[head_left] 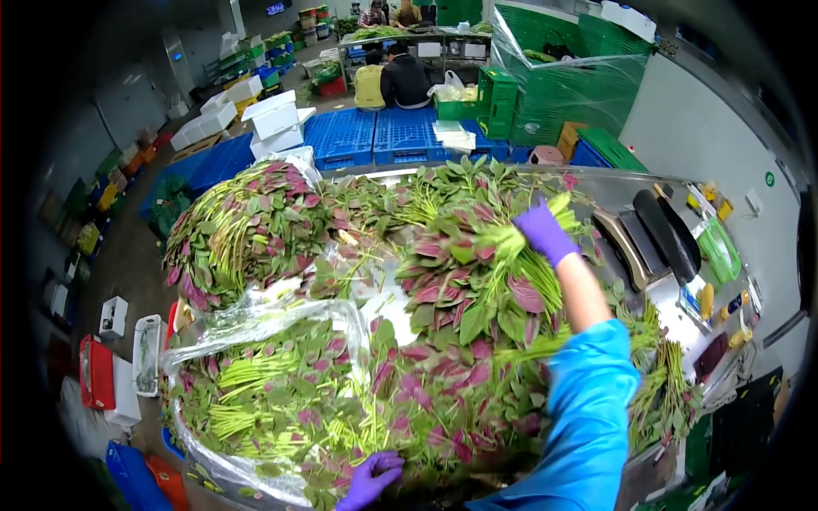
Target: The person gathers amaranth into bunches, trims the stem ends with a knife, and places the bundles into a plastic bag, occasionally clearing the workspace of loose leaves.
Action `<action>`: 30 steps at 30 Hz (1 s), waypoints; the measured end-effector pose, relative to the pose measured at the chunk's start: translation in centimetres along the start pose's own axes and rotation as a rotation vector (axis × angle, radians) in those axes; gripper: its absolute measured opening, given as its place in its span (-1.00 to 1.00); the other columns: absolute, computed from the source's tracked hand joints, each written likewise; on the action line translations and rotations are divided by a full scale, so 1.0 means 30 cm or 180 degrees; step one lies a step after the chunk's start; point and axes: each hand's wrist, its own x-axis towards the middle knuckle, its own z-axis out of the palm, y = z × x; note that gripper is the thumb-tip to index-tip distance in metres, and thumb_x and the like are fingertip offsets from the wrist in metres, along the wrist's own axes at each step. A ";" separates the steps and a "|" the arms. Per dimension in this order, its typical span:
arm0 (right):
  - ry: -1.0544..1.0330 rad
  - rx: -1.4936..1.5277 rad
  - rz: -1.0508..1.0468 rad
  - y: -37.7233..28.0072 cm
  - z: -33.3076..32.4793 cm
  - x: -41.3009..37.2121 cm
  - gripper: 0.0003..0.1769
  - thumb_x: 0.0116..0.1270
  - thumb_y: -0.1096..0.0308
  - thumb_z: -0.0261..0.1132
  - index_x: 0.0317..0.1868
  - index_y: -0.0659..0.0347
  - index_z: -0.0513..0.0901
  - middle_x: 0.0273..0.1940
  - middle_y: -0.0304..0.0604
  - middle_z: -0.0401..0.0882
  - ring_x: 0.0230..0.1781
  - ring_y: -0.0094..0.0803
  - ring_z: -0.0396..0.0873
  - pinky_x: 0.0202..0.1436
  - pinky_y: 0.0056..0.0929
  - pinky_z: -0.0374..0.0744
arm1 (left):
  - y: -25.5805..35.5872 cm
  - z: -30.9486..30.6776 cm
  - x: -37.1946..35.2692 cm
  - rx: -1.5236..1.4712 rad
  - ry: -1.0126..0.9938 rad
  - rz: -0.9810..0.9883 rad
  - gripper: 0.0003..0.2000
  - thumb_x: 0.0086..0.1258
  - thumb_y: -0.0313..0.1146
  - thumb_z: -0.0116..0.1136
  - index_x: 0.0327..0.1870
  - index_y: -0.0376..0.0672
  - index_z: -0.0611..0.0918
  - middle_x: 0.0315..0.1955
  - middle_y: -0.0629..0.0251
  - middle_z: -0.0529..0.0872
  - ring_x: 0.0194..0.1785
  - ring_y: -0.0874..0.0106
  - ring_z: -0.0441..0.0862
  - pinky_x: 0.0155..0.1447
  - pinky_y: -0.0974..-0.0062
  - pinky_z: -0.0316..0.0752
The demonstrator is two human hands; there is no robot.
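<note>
My right hand (pixel 545 232), in a purple glove, is closed around the stems of a bunch of red-and-green amaranth (pixel 477 264). This bunch is over the far right part of the heap, its leaves spreading to the left. My left hand (pixel 372 479), also gloved in purple, is low at the near edge beside loose amaranth (pixel 426 409). Its fingers are loosely curled with a gap at the thumb, and I see nothing in them. Clear plastic film (pixel 256 319) surrounds the amaranth at the near left. A large pile of amaranth (pixel 247 230) stands at the far left.
A scale-like device (pixel 643 238) with a black part stands on the right of the metal table (pixel 682 319), near a green basket (pixel 720 251). Blue pallets (pixel 341 136), white foam boxes (pixel 274 115) and wrapped green crates (pixel 567 94) are beyond. Two people (pixel 405 77) sit there.
</note>
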 end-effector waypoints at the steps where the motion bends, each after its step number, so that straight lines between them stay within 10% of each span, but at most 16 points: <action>1: -0.0124 -0.0069 0.0549 0.020 0.304 0.063 -0.56 0.20 0.31 0.13 0.13 0.00 0.42 -0.36 -0.10 0.60 -0.25 -0.17 0.57 0.24 0.00 0.18 | -0.007 0.002 0.019 0.0074 -0.0045 -0.0125 -0.61 0.26 -0.49 0.10 0.12 -0.30 0.39 -0.08 0.22 0.60 -0.02 0.46 0.53 0.12 0.52 0.40; 2: -0.0263 -0.0159 0.1093 0.038 0.598 0.125 -0.68 0.29 0.28 0.05 0.04 0.01 0.51 -0.36 -0.14 0.61 -0.25 -0.22 0.57 0.26 0.06 0.15 | -0.005 0.003 0.033 0.0163 -0.0097 -0.0239 -0.60 0.28 -0.44 0.08 0.14 -0.25 0.38 -0.08 0.22 0.59 -0.02 0.44 0.51 0.13 0.48 0.39; 11: 0.0416 -0.0200 0.0526 0.034 0.376 0.090 -0.78 0.26 0.30 0.02 -0.15 -0.01 0.57 -0.20 -0.10 0.58 -0.07 -0.17 0.50 0.19 0.15 0.17 | 0.008 0.015 0.089 -0.0253 -0.0111 -0.0062 -0.63 0.24 -0.54 0.11 0.08 -0.32 0.41 -0.09 0.24 0.60 0.01 0.49 0.53 0.13 0.56 0.41; 13: 0.0239 0.0605 0.1689 -0.004 0.136 0.065 -0.77 0.22 0.30 0.04 -0.18 0.12 0.56 -0.18 0.01 0.55 -0.07 -0.08 0.49 0.09 0.08 0.29 | 0.037 0.007 0.070 -0.0156 -0.0111 0.0080 -0.65 0.24 -0.54 0.12 0.06 -0.31 0.42 -0.09 0.26 0.59 0.01 0.49 0.53 0.13 0.56 0.41; 15: -0.0236 -0.0143 0.1062 0.101 0.255 0.103 -0.59 0.23 0.26 0.02 0.10 0.09 0.46 0.01 0.01 0.48 0.09 -0.13 0.40 0.26 0.04 0.15 | 0.002 -0.025 0.041 -0.0139 -0.0099 0.0131 -0.65 0.24 -0.50 0.13 0.05 -0.30 0.43 -0.08 0.26 0.59 0.01 0.49 0.53 0.12 0.55 0.42; 20: 0.0994 0.0408 -0.0345 -0.398 -0.316 -0.002 -0.28 -0.12 0.43 0.32 0.17 0.09 0.35 0.06 -0.03 0.43 0.07 -0.09 0.40 0.25 -0.03 0.19 | -0.029 -0.098 -0.023 -0.0124 0.0164 0.0477 -0.66 0.22 -0.44 0.19 0.02 -0.25 0.47 -0.17 0.30 0.61 -0.08 0.53 0.54 0.03 0.58 0.44; 30: -0.0302 0.3049 -0.2443 -1.584 -0.425 -0.051 -0.47 0.03 0.30 0.25 0.10 0.12 0.46 -0.06 0.06 0.53 -0.02 -0.03 0.47 0.06 -0.20 0.43 | -0.147 -0.322 -0.150 -0.0896 0.0390 0.0860 -0.66 0.20 -0.40 0.22 0.00 -0.20 0.49 -0.26 0.34 0.62 -0.16 0.55 0.55 -0.01 0.58 0.45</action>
